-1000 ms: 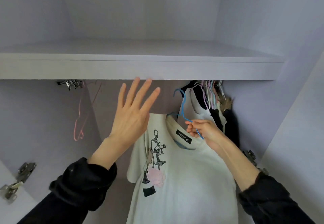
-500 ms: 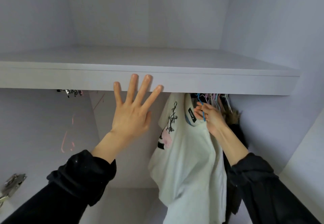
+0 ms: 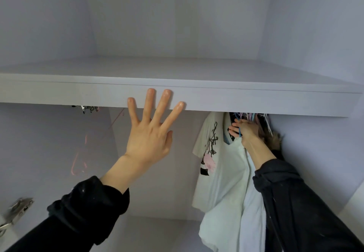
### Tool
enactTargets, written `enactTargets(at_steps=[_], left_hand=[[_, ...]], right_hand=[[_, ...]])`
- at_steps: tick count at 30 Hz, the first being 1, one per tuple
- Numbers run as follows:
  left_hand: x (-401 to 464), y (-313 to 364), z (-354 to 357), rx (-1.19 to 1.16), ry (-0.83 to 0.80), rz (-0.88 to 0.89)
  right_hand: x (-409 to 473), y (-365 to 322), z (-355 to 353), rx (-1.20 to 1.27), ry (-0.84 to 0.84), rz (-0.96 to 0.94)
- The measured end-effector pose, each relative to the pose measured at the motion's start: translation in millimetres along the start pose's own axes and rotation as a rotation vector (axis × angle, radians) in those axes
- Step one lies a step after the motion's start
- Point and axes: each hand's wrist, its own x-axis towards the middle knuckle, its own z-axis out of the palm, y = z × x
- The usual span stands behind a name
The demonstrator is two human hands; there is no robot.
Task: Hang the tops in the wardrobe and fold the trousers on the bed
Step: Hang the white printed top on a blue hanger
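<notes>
A white T-shirt [image 3: 224, 173] with a black and pink print hangs on a blue hanger [image 3: 238, 131] just under the wardrobe shelf [image 3: 256, 102], at the right. My right hand [image 3: 245, 131] grips the blue hanger near its hook, up among the other hangers. The rail is hidden behind the shelf's front edge. My left hand [image 3: 151, 131] is raised with fingers spread and straight, its fingertips against the shelf's front edge, holding nothing.
Dark garments and a furry collar [image 3: 274, 142] hang on several pastel hangers [image 3: 256, 116] at the far right. A pink hanger [image 3: 78, 165] hangs blurred at the left. A metal door hinge [image 3: 17, 211] sits at the lower left.
My right hand has carried the hanger and T-shirt further up and right, under the shelf among the other hangers. The shirt has turned side-on. My left hand rose to the shelf edge.
</notes>
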Motion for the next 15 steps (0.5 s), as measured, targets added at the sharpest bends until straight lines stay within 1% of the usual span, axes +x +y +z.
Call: enactTargets(at_steps=[2, 5, 7, 9, 12, 14, 15], left_hand=[[0, 1, -1, 0.009, -0.008, -0.001], [-1, 1, -2, 0.021, -0.013, -0.006], [0, 0, -2, 0.020, -0.021, -0.012], [-1, 1, -2, 0.014, -0.041, -0.014], [0, 1, -4, 0.014, -0.085, -0.018], [1, 2, -8, 0.005, -0.130, -0.022], [1, 2, -11, -0.001, -0.150, -0.026]], right_hand=[[3, -3, 2, -0.005, 0.061, 0.053], [4, -6, 1, -0.046, 0.059, 0.131], [-2, -4, 1, -0.259, 0.063, 0.057], [-9, 3, 0, -0.331, 0.079, -0.002], [-20, 6, -3, -0.578, 0.234, -0.151], [-33, 4, -6, -0.635, 0.261, -0.214], [-41, 5, -8, -0.645, 0.246, -0.241]])
